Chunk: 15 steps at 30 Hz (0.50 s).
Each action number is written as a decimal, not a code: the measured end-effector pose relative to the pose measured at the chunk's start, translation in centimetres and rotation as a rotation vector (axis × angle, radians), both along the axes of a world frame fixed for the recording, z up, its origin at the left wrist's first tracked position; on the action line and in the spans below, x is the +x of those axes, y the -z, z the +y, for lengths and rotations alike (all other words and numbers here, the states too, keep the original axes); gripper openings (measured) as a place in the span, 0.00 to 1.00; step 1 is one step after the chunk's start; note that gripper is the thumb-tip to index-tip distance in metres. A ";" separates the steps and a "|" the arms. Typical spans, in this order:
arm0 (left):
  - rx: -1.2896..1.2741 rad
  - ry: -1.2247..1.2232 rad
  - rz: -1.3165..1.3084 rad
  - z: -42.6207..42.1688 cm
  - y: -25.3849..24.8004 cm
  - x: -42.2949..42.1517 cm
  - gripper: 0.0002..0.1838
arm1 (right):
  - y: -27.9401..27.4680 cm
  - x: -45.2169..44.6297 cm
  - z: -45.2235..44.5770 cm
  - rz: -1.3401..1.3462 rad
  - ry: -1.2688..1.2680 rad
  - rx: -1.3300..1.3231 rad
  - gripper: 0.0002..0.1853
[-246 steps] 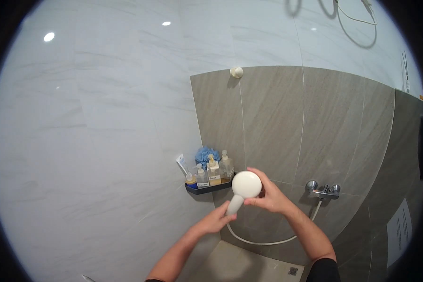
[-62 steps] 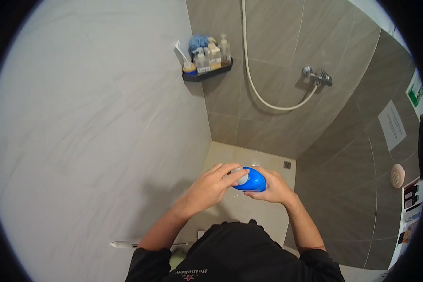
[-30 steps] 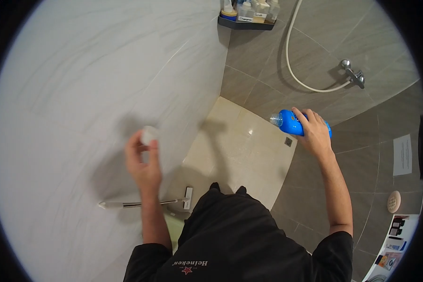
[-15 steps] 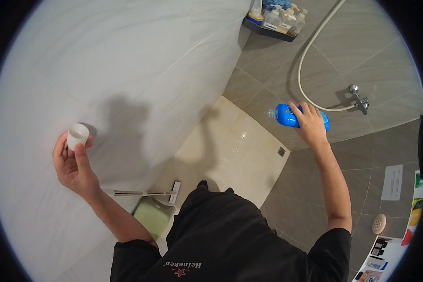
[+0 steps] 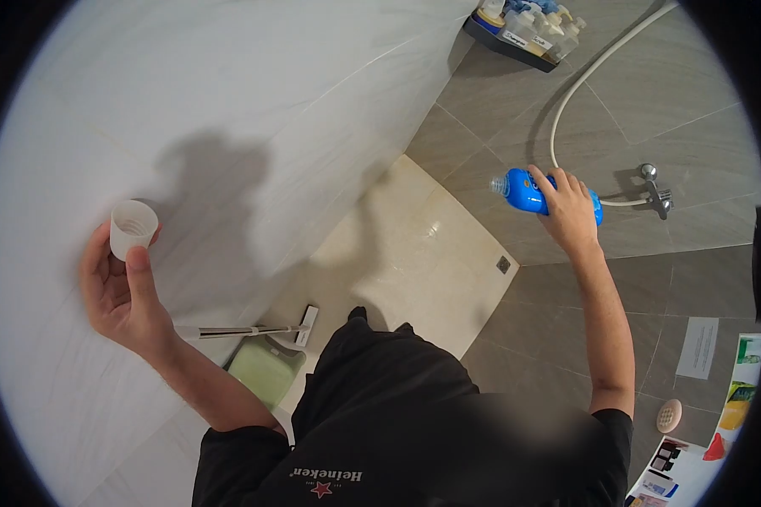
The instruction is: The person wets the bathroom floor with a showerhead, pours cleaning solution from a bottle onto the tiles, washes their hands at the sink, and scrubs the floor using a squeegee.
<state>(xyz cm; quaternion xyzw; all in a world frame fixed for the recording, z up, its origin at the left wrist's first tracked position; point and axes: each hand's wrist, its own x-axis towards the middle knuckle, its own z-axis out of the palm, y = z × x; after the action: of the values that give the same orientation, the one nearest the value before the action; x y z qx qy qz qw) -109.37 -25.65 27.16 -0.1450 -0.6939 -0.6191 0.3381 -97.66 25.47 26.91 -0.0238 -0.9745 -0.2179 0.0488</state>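
Note:
My left hand pinches a white cap between thumb and fingers, beside the pale wall on the left. The cap's open end faces me, showing its ridged inside. On the right, my right hand is wrapped round a blue bottle. That bottle lies nearly level, its clear uncapped neck pointing left toward the pale wall. Its label is mostly under my fingers. A wide gap separates bottle and cap.
A corner shelf holds several pump bottles. A white shower hose runs to the tap. Below are a floor drain, a squeegee and a green plastic stool or bin. A paper sheet hangs on the wall.
My left hand has risen slightly with the cap, whose opening now shows more toward me. The bottle has shifted a little right in view. The camera view has tilted slightly.

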 end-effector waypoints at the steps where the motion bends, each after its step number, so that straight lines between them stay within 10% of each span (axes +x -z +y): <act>1: -0.018 -0.028 0.001 0.2 -0.1 0.0 0.18 | 0.1 -0.1 0.0 -0.002 -0.003 -0.002 0.39; 15: 0.014 -0.024 -0.031 -0.1 -0.2 0.3 0.18 | -0.1 -1.6 -0.9 -0.001 -0.025 0.002 0.37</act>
<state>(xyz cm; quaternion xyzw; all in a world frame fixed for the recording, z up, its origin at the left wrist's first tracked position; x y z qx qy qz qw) -109.06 -25.73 27.37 -0.1247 -0.6962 -0.6220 0.3359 -99.27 24.58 27.02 -0.0114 -0.9745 -0.2183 0.0513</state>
